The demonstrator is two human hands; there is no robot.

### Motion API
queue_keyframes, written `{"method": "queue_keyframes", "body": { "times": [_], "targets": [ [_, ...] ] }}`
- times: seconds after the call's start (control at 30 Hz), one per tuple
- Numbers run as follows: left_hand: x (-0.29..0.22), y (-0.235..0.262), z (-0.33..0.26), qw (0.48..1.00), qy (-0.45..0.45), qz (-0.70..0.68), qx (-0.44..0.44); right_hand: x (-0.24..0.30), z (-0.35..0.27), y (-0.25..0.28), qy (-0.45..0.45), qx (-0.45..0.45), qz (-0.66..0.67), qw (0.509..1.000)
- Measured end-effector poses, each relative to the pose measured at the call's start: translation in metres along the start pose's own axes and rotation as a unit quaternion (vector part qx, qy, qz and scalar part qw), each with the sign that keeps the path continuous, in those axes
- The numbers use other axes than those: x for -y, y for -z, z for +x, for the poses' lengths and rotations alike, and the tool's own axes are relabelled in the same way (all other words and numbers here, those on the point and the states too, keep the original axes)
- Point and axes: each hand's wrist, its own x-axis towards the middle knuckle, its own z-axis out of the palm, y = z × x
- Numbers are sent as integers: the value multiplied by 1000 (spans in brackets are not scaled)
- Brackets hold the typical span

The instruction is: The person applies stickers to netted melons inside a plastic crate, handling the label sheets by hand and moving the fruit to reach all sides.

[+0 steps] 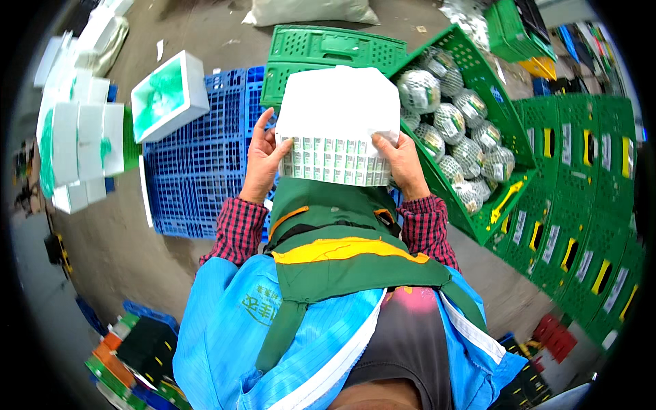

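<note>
Between my two hands I hold a sheet of small green-and-white stickers (335, 158), with its plain white part (339, 102) spread out beyond the sticker rows. My left hand (262, 158) pinches its left edge, the thumb on top and the index finger stretched up alongside. On the right edge, my right hand (404, 164) grips with its thumb on top; its other fingers are partly hidden. Just right of the sheet, a tilted green crate (509, 123) holds several round, fruit-like things (449, 123) in white foam nets.
Behind the sheet stands another green crate (335, 45). Blue pallets (195, 164) lie at left, with a white foam box (195, 82) lined in green on them. Stacked green crates (581, 178) line the right side; white boxes (89, 137) are piled far left. A white sack (311, 10) lies at the back.
</note>
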Motion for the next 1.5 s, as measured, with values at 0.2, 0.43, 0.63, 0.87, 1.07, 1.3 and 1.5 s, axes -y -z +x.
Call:
{"method": "queue_keyframes", "body": {
  "times": [0.2, 0.43, 0.63, 0.87, 1.07, 1.3, 1.5],
  "targets": [
    [-14, -40, -5, 995, 5, 84, 59, 24, -65, 24, 120, -87, 3, 989],
    [-49, -60, -19, 976, 61, 157, 137, 43, -97, 42, 151, -89, -211, 962],
    [-73, -51, -22, 957, -38, 256, 128, 46, -103, 46, 83, -73, -195, 975],
    [-68, -88, -27, 976, -42, 205, 62, 54, -100, 62, 63, -9, -139, 988],
    [-50, -116, -24, 974, -40, 222, 37, 54, -96, 102, 193, -28, -358, 913],
    [-34, -156, -14, 961, -23, 271, 58, 78, -85, 120, 233, 59, -367, 899],
    [-10, -170, 0, 980, 127, 142, 51, 67, -85, 131, 338, 10, -491, 803]
  ]
}}
